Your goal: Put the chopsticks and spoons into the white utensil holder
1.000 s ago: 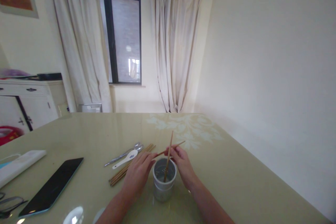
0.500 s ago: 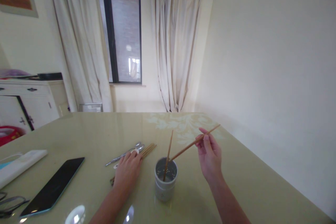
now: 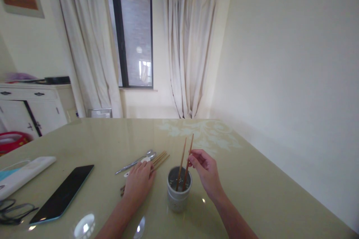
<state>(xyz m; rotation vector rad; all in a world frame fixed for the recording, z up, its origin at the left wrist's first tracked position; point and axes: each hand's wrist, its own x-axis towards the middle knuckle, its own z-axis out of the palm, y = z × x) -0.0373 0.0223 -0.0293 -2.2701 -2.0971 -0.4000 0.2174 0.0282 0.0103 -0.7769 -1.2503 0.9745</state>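
Observation:
A white perforated holder cup (image 3: pixel 178 195) stands on the table (image 3: pixel 252 179) in front of me, with two wooden chopsticks standing in it. My right hand (image 3: pixel 206 173) pinches the upper part of the right chopstick (image 3: pixel 189 160); the other chopstick (image 3: pixel 181 162) leans beside it untouched. My left hand (image 3: pixel 138 183) lies palm down over a bundle of loose chopsticks (image 3: pixel 159 159) on the table, fingers curled on them. A white ceramic spoon (image 3: pixel 140 163) and metal spoons (image 3: pixel 137 161) lie just beyond that hand.
A dark phone (image 3: pixel 63 193) lies to the left, with a white case (image 3: pixel 24 173) and glasses (image 3: pixel 11 211) further left. A white cabinet (image 3: pixel 33 106) and curtained window (image 3: pixel 134 37) stand behind the table. The wall runs along the table's right side.
My right hand took a chopstick from the left hand, swung it out to the right, then stood it in the cup. My left hand went down onto the chopstick bundle.

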